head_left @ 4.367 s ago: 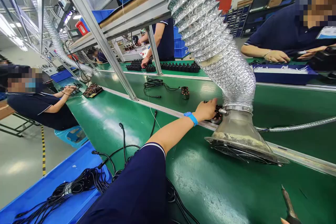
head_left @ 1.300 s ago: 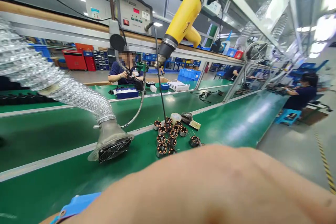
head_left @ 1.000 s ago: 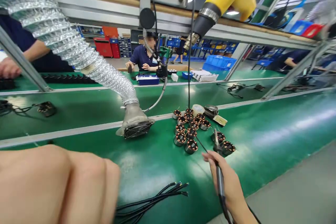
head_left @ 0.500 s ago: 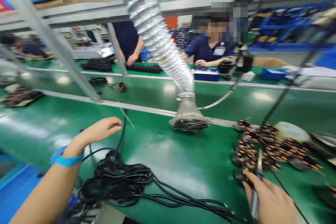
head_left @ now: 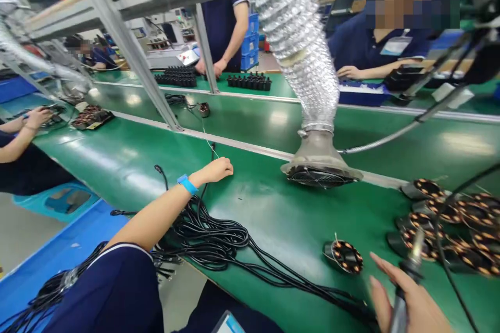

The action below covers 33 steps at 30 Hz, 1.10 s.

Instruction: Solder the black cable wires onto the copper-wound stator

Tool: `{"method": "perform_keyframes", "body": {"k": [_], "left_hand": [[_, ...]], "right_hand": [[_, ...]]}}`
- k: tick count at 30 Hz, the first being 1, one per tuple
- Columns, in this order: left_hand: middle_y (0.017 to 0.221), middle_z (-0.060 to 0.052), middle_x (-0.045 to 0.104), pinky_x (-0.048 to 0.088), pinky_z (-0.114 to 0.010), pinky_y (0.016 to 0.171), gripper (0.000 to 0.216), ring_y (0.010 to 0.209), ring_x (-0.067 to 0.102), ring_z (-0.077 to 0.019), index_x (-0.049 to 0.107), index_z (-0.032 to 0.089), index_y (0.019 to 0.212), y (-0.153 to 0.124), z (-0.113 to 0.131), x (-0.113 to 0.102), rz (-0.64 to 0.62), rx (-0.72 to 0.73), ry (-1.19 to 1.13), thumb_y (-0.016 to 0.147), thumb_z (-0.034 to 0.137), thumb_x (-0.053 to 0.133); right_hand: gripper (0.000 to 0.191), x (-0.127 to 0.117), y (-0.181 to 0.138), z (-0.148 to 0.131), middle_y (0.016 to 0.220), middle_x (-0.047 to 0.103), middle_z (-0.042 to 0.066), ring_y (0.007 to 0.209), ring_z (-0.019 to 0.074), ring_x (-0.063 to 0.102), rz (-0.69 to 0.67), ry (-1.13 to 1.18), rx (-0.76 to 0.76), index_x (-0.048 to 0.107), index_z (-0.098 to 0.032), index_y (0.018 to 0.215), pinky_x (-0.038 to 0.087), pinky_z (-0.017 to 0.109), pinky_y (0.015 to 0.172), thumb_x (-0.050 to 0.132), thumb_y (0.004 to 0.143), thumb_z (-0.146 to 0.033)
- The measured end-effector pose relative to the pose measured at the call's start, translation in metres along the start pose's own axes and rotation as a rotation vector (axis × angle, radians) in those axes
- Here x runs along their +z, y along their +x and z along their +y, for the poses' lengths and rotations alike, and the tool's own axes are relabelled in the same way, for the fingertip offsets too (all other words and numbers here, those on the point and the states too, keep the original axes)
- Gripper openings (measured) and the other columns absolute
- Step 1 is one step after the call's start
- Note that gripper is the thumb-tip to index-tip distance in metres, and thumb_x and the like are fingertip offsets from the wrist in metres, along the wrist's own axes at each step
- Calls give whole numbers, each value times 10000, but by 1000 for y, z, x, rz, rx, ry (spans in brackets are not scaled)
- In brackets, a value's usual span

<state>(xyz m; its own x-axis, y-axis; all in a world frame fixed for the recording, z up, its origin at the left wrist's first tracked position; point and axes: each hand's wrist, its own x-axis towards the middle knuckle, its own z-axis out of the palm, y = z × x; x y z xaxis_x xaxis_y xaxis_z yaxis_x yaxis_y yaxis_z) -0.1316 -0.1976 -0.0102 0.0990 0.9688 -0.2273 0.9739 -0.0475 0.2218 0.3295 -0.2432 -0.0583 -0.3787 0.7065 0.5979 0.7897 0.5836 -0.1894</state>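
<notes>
My left hand (head_left: 216, 170), with a blue wristband, reaches out over the green bench; its fingers are curled loosely at a thin black cable (head_left: 213, 152), and I cannot tell whether it grips it. A bundle of black cables (head_left: 219, 239) lies under my forearm. My right hand (head_left: 406, 299), at the bottom right, holds a soldering iron (head_left: 408, 276) with the tip pointing up. One copper-wound stator (head_left: 344, 256) lies alone just left of that hand. Several more stators (head_left: 445, 221) are clustered at the right.
A silver flexible duct ends in a fume hood (head_left: 318, 166) resting on the bench's metal rail. A blue tray (head_left: 58, 265) with cables sits at the lower left. A slanted metal post (head_left: 128, 52) stands behind. Other people work across the belt and at the far left.
My view swung left and back. My left hand has reached farther forward to the thin cable. One stator now lies apart from the cluster, near my right hand.
</notes>
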Motion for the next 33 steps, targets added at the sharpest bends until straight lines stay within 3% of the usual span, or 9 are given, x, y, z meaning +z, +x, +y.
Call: {"method": "perform_keyframes", "body": {"k": [4,8,11,14,17,20,25,29,33], "left_hand": [[836,-92,652,416,-344,954,372,895,582,-204,647,111,891,9,29,13,51,76,-45,1031,241,328],[729,-33,605,441,-229,729,473,687,562,-131,604,113,1026,7,96,21,-70,192,-353,1067,328,185],[796,-25,601,397,-207,665,292,704,531,-122,613,106,1033,6,152,29,-219,267,-560,1022,322,417],[901,-40,604,377,-221,692,237,801,539,-146,611,121,1145,6,186,35,-263,388,-446,948,250,578],[992,-76,598,359,-245,725,153,881,535,-175,647,118,1012,6,194,37,-233,457,-272,959,192,524],[863,-52,590,352,-237,705,169,776,497,-142,631,102,836,7,189,35,-341,438,-386,939,146,505],[690,-7,585,339,-196,634,76,628,454,-86,603,82,717,8,187,31,-639,29,-915,793,89,603],[618,20,537,233,-200,537,100,524,343,-59,588,87,698,-1,190,34,-629,-115,-1159,725,159,652],[671,6,571,352,-190,652,103,635,462,-73,596,79,694,-9,189,42,-571,-48,-1232,694,137,682]], "right_hand": [[502,1,15,-27,919,670,80,745,158,674,-8,-48,25,553,-142,1196,525,260,622,313,1018,-544],[434,14,17,-32,931,661,91,805,176,670,-41,36,36,528,-146,1227,536,283,672,350,1019,-483],[384,22,16,-35,987,654,95,842,179,669,-108,185,35,498,-161,1286,549,294,700,430,997,-404],[407,26,14,-40,1042,645,92,890,182,670,-187,301,41,455,-184,1343,563,314,749,481,974,-355],[418,28,11,-44,1075,640,96,917,173,663,-141,328,30,441,-171,1354,565,303,772,490,980,-352],[438,30,10,-46,1114,639,98,938,165,653,-97,346,25,430,-159,1371,560,293,795,500,981,-345],[400,34,9,-48,1187,642,97,963,175,642,-79,353,-42,435,-144,1346,547,318,815,471,994,-331],[323,35,9,-49,1163,653,93,972,190,649,-44,302,-42,471,-146,1255,543,330,800,453,1003,-348],[314,35,8,-51,1135,657,101,973,206,655,-33,259,4,480,-153,1221,542,341,778,458,998,-372]]}}
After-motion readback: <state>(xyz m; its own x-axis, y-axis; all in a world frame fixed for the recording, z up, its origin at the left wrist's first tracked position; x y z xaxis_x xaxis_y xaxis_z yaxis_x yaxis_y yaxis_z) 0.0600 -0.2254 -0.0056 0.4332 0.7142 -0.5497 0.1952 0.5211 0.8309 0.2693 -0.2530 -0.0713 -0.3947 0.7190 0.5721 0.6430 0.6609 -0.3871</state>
